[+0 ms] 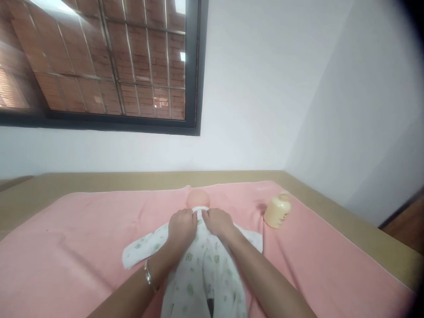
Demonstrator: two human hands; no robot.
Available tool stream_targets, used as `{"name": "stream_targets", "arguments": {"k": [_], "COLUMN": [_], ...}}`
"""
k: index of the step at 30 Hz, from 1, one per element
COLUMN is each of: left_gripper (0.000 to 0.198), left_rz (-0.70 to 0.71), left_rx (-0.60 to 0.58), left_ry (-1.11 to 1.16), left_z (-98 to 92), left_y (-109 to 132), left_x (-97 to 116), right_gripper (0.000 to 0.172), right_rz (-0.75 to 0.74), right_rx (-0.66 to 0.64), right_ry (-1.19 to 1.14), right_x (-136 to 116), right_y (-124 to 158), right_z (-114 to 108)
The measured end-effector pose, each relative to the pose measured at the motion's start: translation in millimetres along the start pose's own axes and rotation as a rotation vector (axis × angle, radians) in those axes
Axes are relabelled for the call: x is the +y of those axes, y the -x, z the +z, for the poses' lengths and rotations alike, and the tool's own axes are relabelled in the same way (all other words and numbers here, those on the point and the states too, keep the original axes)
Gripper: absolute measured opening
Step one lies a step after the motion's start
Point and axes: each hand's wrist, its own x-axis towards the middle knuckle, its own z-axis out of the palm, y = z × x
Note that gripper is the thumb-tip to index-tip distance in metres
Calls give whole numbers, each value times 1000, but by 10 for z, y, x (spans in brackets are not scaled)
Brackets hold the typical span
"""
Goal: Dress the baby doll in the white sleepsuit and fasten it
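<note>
A baby doll (198, 198) lies on its back along the pink blanket, its bald head pointing away from me. It is dressed in a white romper (195, 265) with a small green print, sleeves spread to both sides and legs reaching toward me. My left hand (183, 227), below a silver bracelet (148, 274), is closed on the romper's cloth just left of the neck opening. On the other side of the collar, my right hand (217, 221) grips the cloth, thumb near the white neckband. What is pinched under the fingers is hidden.
A cream-yellow bottle (277, 211) stands slightly tilted on the pink blanket (82, 225) to the right. The blanket covers a tan surface (159, 180), whose rim shows at the back and right. Behind it rise a white wall (251, 88) and a barred window (132, 62).
</note>
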Motion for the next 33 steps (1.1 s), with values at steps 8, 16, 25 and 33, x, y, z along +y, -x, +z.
{"name": "stream_targets", "arguments": {"k": [8, 16, 25, 33], "left_gripper": [50, 44, 43, 41], "left_rz": [-51, -31, 81, -5], "left_rx": [-71, -23, 30, -15], "left_ry": [56, -2, -55, -11], "left_z": [28, -18, -74, -26], "left_y": [-25, -17, -7, -13], "left_x": [-36, 16, 58, 19], "right_gripper": [42, 46, 31, 36], "right_rz": [-159, 11, -92, -103], "right_rx": [110, -57, 2, 5], "right_ry": [158, 48, 194, 161], "right_x": [-70, 27, -93, -38], "right_y": [115, -45, 116, 41], "right_z": [86, -50, -95, -50]}}
